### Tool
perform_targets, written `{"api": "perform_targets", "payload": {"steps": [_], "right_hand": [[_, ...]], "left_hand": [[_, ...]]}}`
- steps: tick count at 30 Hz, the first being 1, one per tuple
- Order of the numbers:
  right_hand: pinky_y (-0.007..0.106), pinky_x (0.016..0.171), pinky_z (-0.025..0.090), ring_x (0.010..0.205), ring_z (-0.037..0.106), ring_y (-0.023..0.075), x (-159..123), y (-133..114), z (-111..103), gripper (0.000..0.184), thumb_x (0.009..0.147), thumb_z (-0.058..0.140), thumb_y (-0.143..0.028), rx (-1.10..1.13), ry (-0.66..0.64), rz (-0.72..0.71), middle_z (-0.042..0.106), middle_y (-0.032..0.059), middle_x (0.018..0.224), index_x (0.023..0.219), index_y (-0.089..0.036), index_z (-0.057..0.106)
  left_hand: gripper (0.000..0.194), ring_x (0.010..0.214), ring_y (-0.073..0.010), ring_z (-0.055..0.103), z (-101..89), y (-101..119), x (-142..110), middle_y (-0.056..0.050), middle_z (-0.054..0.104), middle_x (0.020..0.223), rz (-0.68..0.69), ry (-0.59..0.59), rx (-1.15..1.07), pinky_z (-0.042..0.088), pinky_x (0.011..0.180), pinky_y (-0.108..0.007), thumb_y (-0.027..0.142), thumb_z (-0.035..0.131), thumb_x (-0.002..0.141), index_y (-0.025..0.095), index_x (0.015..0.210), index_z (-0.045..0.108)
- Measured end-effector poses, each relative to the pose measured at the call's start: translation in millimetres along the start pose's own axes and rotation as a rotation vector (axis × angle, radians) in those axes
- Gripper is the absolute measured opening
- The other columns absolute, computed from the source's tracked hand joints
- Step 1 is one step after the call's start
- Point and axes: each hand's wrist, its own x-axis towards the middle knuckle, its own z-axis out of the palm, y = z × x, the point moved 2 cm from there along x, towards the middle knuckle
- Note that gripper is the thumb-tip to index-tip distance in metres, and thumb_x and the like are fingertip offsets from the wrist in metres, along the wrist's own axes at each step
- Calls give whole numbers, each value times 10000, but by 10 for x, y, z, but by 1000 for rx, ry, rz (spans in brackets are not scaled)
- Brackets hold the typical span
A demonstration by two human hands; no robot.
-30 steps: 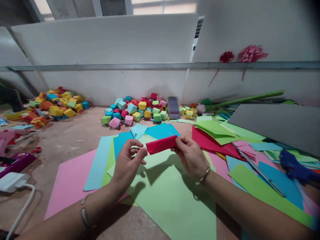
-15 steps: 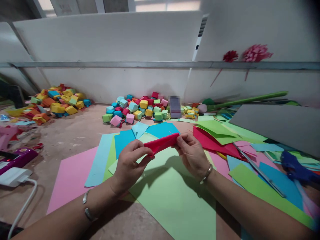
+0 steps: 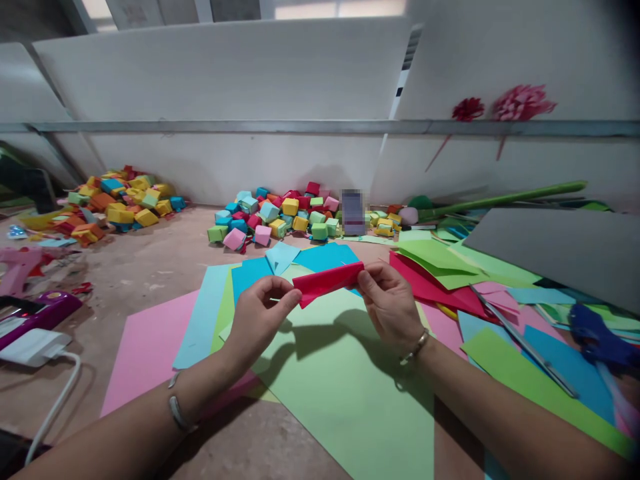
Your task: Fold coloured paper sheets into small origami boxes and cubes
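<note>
A folded strip of red paper (image 3: 329,281) is held up between my two hands, tilted so its right end is higher. My left hand (image 3: 263,313) pinches its left end between thumb and fingers. At the other end, my right hand (image 3: 389,300) grips the strip with thumb and forefinger. Below lies a large pale green sheet (image 3: 350,387), with the shadow of my hands across it. Blue sheets (image 3: 325,257), a light blue sheet (image 3: 197,333) and a pink sheet (image 3: 147,347) spread out behind and to the left.
Piles of small coloured paper cubes (image 3: 270,213) stand along the white panel, with another heap (image 3: 123,203) farther left. Scissors (image 3: 525,340) lie on paper at right, near a dark blue handle (image 3: 600,340). A white charger (image 3: 33,347) with a cable is at left.
My left fingers have shifted their hold to the edge of the red paper's left end, with the thumb now extended along it. The right hand keeps its pinch; the view has moved slightly.
</note>
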Motion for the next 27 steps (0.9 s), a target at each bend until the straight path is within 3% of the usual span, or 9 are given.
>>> {"api": "perform_targets", "payload": {"steps": [4, 7, 10, 13, 15, 18, 21, 27], "right_hand": [[277, 675, 515, 678, 614, 119, -44, -29, 18, 157, 735, 769, -342, -75, -5, -58, 677, -8, 821, 782, -225, 677], [287, 696, 522, 730, 626, 134, -73, -61, 40, 170, 724, 775, -343, -171, 2, -67, 687, 21, 916, 777, -212, 682], [294, 695, 519, 691, 619, 136, -78, -38, 65, 212, 717, 774, -386, -160, 15, 3, 683, 14, 812, 774, -206, 679], [298, 699, 521, 660, 609, 134, -69, 37, 88, 280, 669, 800, -431, -33, 56, 151, 656, -8, 717, 765, -202, 670], [295, 705, 527, 670, 606, 131, -66, 80, 100, 315, 620, 829, -435, 41, 87, 233, 652, -12, 727, 741, -196, 663], [290, 708, 532, 676, 601, 124, -64, 94, 99, 333, 585, 849, -429, 89, 122, 253, 652, -15, 738, 727, -192, 663], [302, 714, 534, 675, 600, 126, -59, 80, 72, 320, 599, 843, -425, 88, 139, 197, 654, -17, 734, 738, -197, 667], [312, 703, 519, 679, 614, 139, -77, 71, 57, 278, 679, 794, -417, -18, 97, 106, 675, -6, 757, 816, -201, 685]], "left_hand": [[244, 569, -106, 523, -6, -72, 26, 13, 608, 691, -84, 35, -23, 408, 504, -222, 334, 751, 661, 175, 765, 598], [206, 577, -103, 496, -9, -134, 51, 21, 571, 659, -79, 62, -46, 378, 513, -218, 311, 738, 668, 173, 708, 591], [191, 582, -107, 469, -7, -134, 73, 31, 526, 636, -27, 65, -47, 372, 539, -228, 329, 681, 731, 182, 687, 568], [158, 632, -110, 450, -26, -73, 99, 21, 521, 712, 77, 75, -9, 386, 611, -246, 289, 693, 724, 187, 667, 587], [135, 683, -119, 447, -48, -29, 112, 10, 515, 768, 217, 90, 63, 392, 672, -256, 247, 721, 703, 190, 651, 610], [61, 737, -134, 476, -61, -23, 111, -10, 527, 836, 393, 97, 138, 411, 709, -269, 228, 695, 750, 195, 734, 646], [64, 758, -136, 515, -42, -92, 97, -24, 558, 911, 327, 71, 63, 436, 695, -267, 223, 662, 783, 198, 842, 657], [23, 751, -129, 521, -11, -118, 71, -3, 559, 845, 232, 78, 18, 425, 679, -239, 196, 637, 790, 192, 811, 644]]}}
